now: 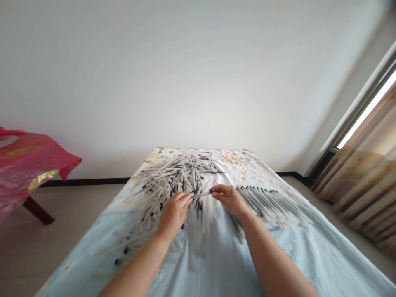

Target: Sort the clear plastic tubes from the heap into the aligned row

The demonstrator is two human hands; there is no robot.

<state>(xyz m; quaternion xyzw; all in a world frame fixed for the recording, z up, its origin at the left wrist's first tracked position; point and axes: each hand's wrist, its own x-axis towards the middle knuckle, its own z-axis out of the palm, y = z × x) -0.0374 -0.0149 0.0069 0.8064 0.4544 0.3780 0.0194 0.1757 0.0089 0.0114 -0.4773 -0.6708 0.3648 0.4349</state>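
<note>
Both of my hands hold one slim, translucent pen (201,194) roughly level above the cloth. My left hand (173,212) grips its left end, fingers closed. At the dark right end, my right hand (229,200) pinches it between thumb and fingertips. Left of and beyond my hands spreads a loose pile of pale tubes and thin black sticks (182,175), lying in all directions. A row of similar pens with dark ends (266,202) lies side by side to the right of my right hand. Several pale tubes (193,243) lie lengthwise between my forearms.
A bed-like surface under a floral and light blue cloth (229,264) bears everything. Loose pieces with black ends (119,260) lie near my left forearm. At left stands a table with a red plastic cover (37,161); at right hangs a patterned curtain (365,181). A white wall (198,74) rises behind.
</note>
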